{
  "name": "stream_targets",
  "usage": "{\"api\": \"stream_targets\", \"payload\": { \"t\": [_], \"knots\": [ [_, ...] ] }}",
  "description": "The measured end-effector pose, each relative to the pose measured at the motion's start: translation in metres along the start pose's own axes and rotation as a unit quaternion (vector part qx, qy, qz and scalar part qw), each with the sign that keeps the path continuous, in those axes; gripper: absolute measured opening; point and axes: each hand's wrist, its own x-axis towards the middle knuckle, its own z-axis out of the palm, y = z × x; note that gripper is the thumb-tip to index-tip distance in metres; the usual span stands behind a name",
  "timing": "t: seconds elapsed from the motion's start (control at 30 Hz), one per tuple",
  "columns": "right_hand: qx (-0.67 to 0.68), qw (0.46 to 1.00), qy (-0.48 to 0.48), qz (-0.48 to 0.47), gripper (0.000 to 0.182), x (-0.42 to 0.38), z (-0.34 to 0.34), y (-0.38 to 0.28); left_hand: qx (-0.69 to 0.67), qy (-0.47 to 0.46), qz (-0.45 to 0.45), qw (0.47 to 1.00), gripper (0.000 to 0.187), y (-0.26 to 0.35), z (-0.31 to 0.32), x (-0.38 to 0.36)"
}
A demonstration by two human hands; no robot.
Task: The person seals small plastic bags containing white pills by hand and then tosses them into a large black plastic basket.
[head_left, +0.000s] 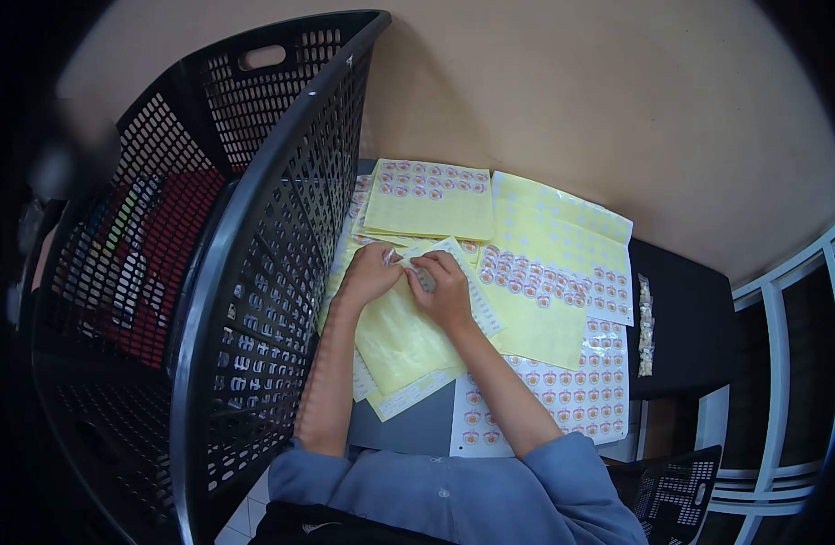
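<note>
My left hand (372, 272) is closed in a pinch at the top of a loose yellow backing sheet (404, 341). Something small and whitish shows at its fingertips, too small to name. Close beside it, my right hand (443, 288) has thumb and fingers bent together on the upper edge of the same sheet. Under this sheet lies a white sheet with rows of small pale labels (479, 304). Behind my hands is a yellow sheet (426, 213) bearing rows of round pink-and-orange stickers. Another partly filled yellow sticker sheet (544, 331) lies to the right.
A tall black perforated plastic basket (286, 227) stands at the left, with red fabric (186, 254) behind its near wall. White sticker sheets (563, 404) spread over the grey table (417, 427). Small packets (645, 327) lie on a black surface (690, 318). A wall (563, 91) rises behind.
</note>
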Motion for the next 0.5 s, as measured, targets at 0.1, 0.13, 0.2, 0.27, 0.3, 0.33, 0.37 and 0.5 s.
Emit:
{"api": "stream_targets", "payload": {
  "t": [0.1, 0.13, 0.2, 0.27, 0.3, 0.33, 0.37, 0.5],
  "knots": [
    [0.007, 1.0, 0.004, -0.01, 0.014, 0.001, 0.0, 0.001, 0.013, -0.004, 0.021, 1.0, 0.017, 0.006, -0.003, -0.003],
    [0.011, 1.0, 0.008, -0.008, 0.013, 0.001, -0.001, 0.0, 0.013, -0.003, 0.02, 1.0, 0.017, 0.007, -0.002, -0.003],
    [0.018, 1.0, 0.011, -0.007, 0.012, 0.001, -0.002, -0.003, 0.019, 0.011, 0.043, 0.999, 0.013, 0.009, -0.002, -0.006],
    [0.036, 0.999, 0.009, 0.037, 0.009, 0.003, -0.003, -0.006, 0.046, 0.008, 0.063, 0.997, 0.014, 0.01, -0.005, -0.008],
    [0.038, 0.999, 0.01, 0.035, 0.009, 0.005, -0.004, -0.006, 0.07, 0.005, 0.083, 0.994, 0.016, 0.011, -0.006, -0.009],
    [0.034, 0.998, -0.013, 0.054, 0.008, 0.006, -0.005, -0.006, 0.07, 0.014, 0.092, 0.993, 0.013, 0.01, -0.004, -0.01],
    [0.029, 0.996, -0.035, 0.072, 0.006, 0.007, -0.005, -0.006, 0.071, 0.016, 0.092, 0.993, 0.013, 0.009, -0.004, -0.01],
    [0.043, 0.992, -0.056, 0.108, 0.007, 0.012, -0.002, -0.004, 0.092, 0.031, 0.102, 0.99, 0.015, 0.009, -0.004, -0.011]
  ]
}}
